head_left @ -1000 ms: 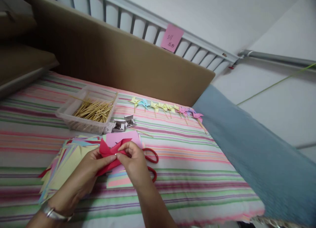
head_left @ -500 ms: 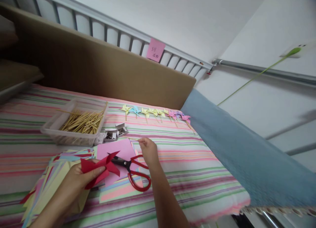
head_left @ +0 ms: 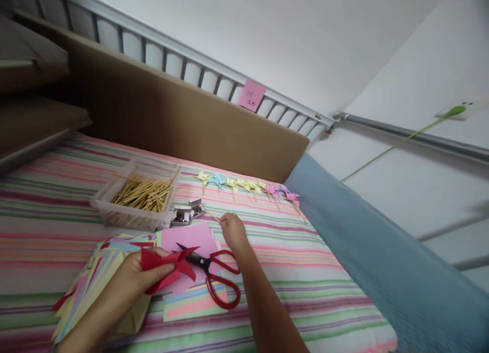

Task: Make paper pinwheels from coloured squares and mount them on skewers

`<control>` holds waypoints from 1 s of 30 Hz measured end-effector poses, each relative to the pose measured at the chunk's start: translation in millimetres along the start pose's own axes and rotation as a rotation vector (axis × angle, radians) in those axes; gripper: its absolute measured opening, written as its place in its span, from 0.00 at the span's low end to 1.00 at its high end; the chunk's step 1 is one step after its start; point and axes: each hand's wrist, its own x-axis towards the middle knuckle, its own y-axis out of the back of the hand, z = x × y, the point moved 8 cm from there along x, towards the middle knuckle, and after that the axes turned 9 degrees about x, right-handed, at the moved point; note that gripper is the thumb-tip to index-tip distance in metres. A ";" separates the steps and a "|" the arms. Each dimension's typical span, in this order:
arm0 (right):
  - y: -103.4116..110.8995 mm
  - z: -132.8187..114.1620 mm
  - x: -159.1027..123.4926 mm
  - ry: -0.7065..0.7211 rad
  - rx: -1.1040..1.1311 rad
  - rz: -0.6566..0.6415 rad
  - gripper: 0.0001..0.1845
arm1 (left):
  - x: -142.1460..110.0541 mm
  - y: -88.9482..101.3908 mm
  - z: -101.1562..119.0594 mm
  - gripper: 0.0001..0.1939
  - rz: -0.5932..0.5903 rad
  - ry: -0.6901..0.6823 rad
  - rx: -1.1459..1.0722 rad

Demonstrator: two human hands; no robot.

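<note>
a red paper pinwheel (head_left: 186, 265) is in the left hand (head_left: 143, 275), above the sheets of paper; its pointed blades stick out past the fingers to the right. the left hand is closed on it, with the thumb pressed across the front and the other fingers mostly hidden behind. the right hand (head_left: 234, 234) is further forward and to the right, fingertips pinched together on the near end of a thin stick (head_left: 213, 217).

between the two arms lie scissors (head_left: 205, 264) with red handles and dark blades, the blades slightly apart and pointing toward the pinwheel. they rest on a pink sheet (head_left: 187, 236), which lies over other coloured sheets. under and beside the left forearm is a loose pile of paper (head_left: 132, 317), mostly yellow, with blue, purple and red edges showing.

beyond the pile is a clear plastic box (head_left: 130, 219) full of wooden sticks (head_left: 147, 194). just to its right are two small open boxes (head_left: 188, 210) holding little dark pieces, too small to make out. further back, a row of finished pinwheels (head_left: 244, 185) in yellow, blue, pink and purple lies on the striped cloth (head_left: 305, 274), near a large cardboard sheet (head_left: 183, 124).
</note>
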 end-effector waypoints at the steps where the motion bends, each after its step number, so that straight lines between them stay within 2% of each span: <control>1: 2.6 -4.5 -10.0 -0.003 0.046 0.003 0.06 | 0.6 -1.9 0.2 0.08 -0.004 -0.007 -0.007; 3: -1.1 -11.2 -33.4 -0.023 0.157 -0.024 0.06 | 1.1 -6.5 -0.9 0.08 -0.009 -0.015 -0.037; 6: -21.3 -17.0 -68.4 -0.061 0.314 -0.100 0.08 | -0.6 -15.2 -5.5 0.08 -0.030 0.001 -0.096; 10: -46.2 -24.3 -93.6 -0.097 0.610 -0.197 0.05 | -5.2 -23.3 -4.5 0.06 -0.079 -0.045 -0.091; 13: -50.8 -32.7 -94.7 -0.097 0.745 -0.225 0.06 | -6.7 -22.7 -0.9 0.05 -0.068 -0.095 -0.053; 19: -49.3 -43.4 -93.1 -0.158 0.823 -0.259 0.05 | -3.4 -25.6 6.8 0.03 -0.059 -0.174 -0.003; 25: -48.0 -41.3 -95.0 -0.191 0.858 -0.230 0.05 | -1.8 -22.6 20.6 0.02 0.010 -0.294 0.071; 30: -54.0 -39.9 -98.4 -0.223 0.851 -0.243 0.04 | -7.7 -15.2 27.9 0.02 0.070 -0.362 0.037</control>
